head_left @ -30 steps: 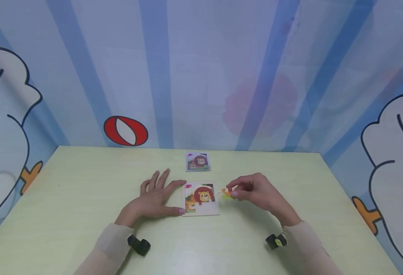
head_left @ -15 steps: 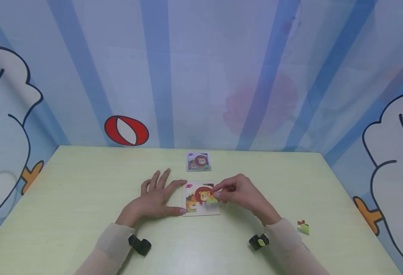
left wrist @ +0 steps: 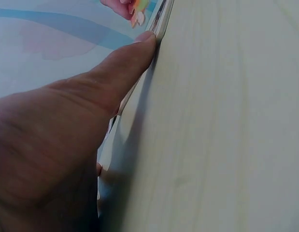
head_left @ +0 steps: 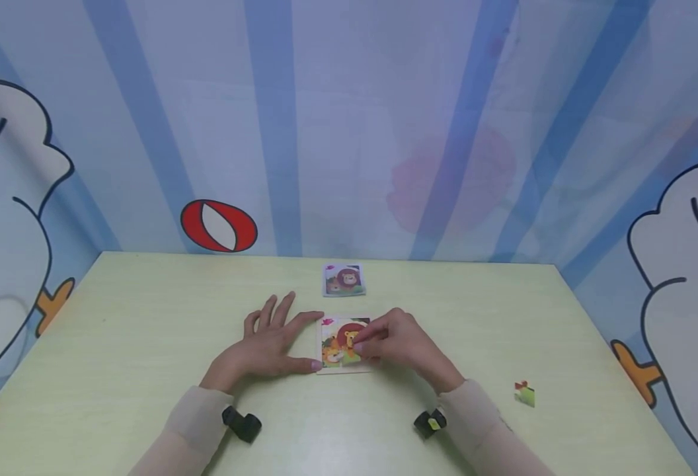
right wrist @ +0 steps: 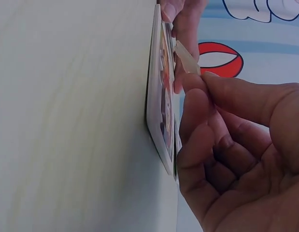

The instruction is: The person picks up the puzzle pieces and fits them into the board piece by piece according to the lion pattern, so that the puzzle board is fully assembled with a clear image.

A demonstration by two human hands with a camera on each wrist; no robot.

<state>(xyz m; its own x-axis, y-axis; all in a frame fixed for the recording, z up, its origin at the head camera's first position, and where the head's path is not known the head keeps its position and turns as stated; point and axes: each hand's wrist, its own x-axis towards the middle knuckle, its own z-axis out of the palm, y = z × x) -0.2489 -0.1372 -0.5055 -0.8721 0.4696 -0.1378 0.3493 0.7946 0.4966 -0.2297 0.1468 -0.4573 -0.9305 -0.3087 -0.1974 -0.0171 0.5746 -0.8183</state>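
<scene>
A small square jigsaw puzzle board (head_left: 346, 372) with a lion picture lies flat in mid-table in the head view. My left hand (head_left: 266, 350) is spread beside it, the index fingertip at its far left corner and the thumb at its near left corner. Between thumb and forefinger, my right hand (head_left: 405, 344) pinches a green and orange puzzle piece (head_left: 350, 357) over the lower part of the board. In the right wrist view that puzzle piece (right wrist: 188, 59) is tilted, raised above the picture. The right fingers hide the board's right side in the head view.
Behind the board lies a card (head_left: 344, 280) printed with the same lion picture. A loose puzzle piece (head_left: 525, 393), green and red, rests on the table to the right of my right forearm. A striped blue backdrop (head_left: 349, 132) rises at the table's far edge.
My right hand has carried the puzzle piece leftward from beside the board to over its lower part. The loose piece at right has come into view from behind the right arm. The left hand stays put.
</scene>
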